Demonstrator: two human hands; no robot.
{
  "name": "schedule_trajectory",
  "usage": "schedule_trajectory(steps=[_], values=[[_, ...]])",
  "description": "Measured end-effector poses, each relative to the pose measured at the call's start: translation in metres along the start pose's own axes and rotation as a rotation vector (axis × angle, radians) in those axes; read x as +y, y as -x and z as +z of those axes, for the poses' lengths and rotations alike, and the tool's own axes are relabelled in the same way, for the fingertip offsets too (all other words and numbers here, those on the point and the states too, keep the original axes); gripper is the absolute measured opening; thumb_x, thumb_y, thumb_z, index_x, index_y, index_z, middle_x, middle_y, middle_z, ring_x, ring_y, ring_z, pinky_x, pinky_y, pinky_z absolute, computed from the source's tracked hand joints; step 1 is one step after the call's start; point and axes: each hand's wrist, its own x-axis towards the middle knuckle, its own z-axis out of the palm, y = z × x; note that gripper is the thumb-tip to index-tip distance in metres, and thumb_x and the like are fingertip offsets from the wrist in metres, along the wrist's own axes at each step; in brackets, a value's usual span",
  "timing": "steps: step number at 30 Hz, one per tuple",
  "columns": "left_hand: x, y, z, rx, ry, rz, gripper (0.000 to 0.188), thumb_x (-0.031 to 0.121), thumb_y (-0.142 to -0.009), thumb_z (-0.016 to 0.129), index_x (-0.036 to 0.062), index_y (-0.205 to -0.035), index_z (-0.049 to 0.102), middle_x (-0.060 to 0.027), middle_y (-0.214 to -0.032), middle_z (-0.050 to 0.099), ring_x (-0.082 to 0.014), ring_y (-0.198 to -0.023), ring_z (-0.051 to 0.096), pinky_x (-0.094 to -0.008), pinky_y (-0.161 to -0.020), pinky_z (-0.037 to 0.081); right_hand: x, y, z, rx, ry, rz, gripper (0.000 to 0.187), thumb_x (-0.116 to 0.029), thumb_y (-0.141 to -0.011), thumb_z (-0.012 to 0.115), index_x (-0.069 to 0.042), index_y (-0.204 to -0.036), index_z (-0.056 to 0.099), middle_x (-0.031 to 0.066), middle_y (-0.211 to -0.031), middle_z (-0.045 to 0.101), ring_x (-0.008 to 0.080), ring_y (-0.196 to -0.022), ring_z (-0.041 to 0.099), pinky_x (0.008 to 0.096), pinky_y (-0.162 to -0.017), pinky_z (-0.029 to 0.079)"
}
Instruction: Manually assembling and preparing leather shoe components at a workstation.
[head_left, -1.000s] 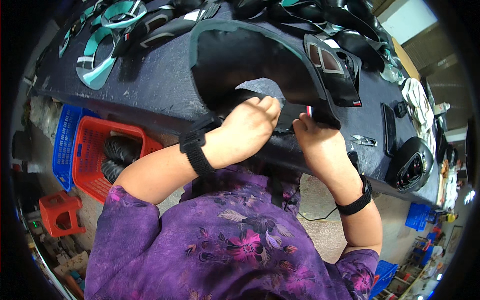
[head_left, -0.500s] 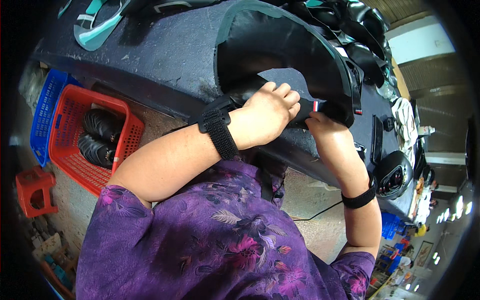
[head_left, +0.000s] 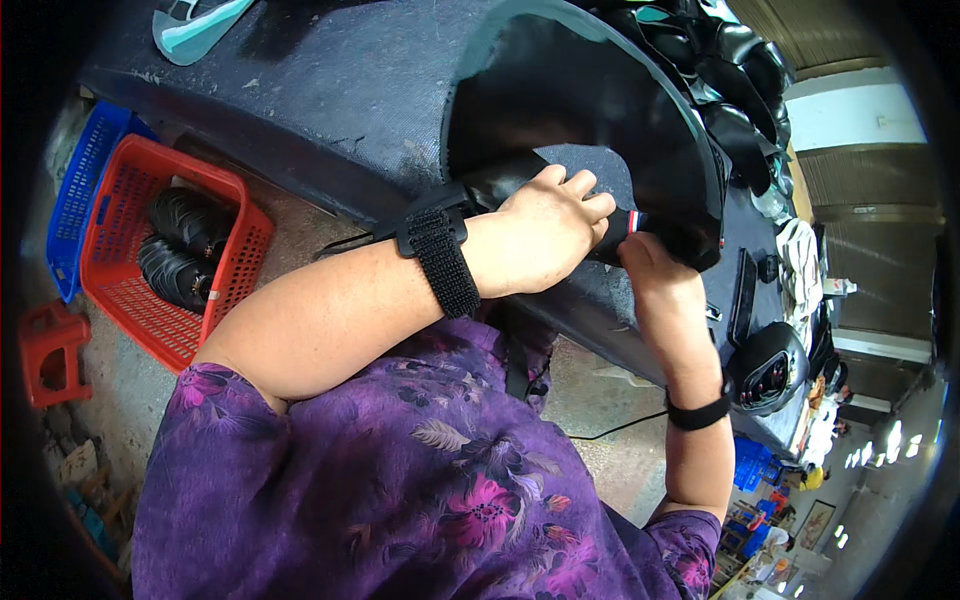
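Observation:
A large piece of black leather [head_left: 560, 95] with a grey-teal border lies curved over the dark worktable [head_left: 330, 75], its rounded edge away from me. My left hand [head_left: 548, 235] is closed on its near edge, the fingers curled and their tips partly hidden. Beside it my right hand [head_left: 660, 268] pinches the same edge, thumb and fingers together. Between the two hands shows a small red, white and blue striped tag [head_left: 634, 222]. A grey cut-out shape [head_left: 595, 170] appears just beyond my left knuckles. Black straps circle both my wrists.
Left of the table, a red basket [head_left: 250, 235] holds dark pleated bundles [head_left: 185, 250], with a blue crate [head_left: 75, 215] behind it and a red stool [head_left: 52, 355] nearby. Black leather pieces [head_left: 735, 90] are heaped at the far right. A rounded black device [head_left: 768, 368] sits near the table's right end.
The view has shifted slightly, so the basket, stool and table sit differently in the picture. Both hands keep their hold on the leather, with the right hand a little lower.

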Motion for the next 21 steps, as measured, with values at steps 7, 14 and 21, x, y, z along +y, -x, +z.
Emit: schedule_trajectory(steps=[7,14,21], values=[[0.002,-0.006,-0.006,-0.069,-0.023,0.063,0.024,0.016,-0.07,0.052,0.0044,-0.088,0.062,-0.0044,-0.093,0.054,-0.0211,-0.089,0.05,-0.0305,-0.073,0.041,0.002,-0.007,-0.01,-0.135,-0.087,-0.014,0.013,0.0,-0.063,0.057,-0.001,-0.076,0.059,0.012,-0.083,0.058,0.0253,-0.069,0.062,0.0306,-0.061,0.051],[0.002,-0.011,-0.013,-0.325,-0.096,0.078,0.036,0.015,-0.073,0.054,0.0033,-0.108,0.058,-0.0059,-0.11,0.049,-0.0235,-0.102,0.046,-0.0318,-0.083,0.041,0.004,-0.013,-0.008,-0.212,0.002,-0.001,0.009,-0.001,-0.068,0.055,-0.002,-0.076,0.06,0.0104,-0.077,0.058,0.0258,-0.073,0.061,0.0331,-0.062,0.05],[-0.002,-0.017,-0.017,-0.371,0.001,-0.024,0.045,0.009,-0.069,0.056,0.0049,-0.114,0.057,-0.0078,-0.11,0.051,-0.0259,-0.103,0.046,-0.0339,-0.085,0.042,0.003,-0.001,0.005,0.015,-0.044,-0.031,0.009,-0.004,-0.066,0.055,-0.006,-0.074,0.053,0.0069,-0.074,0.053,0.0233,-0.066,0.058,0.0317,-0.057,0.049]])
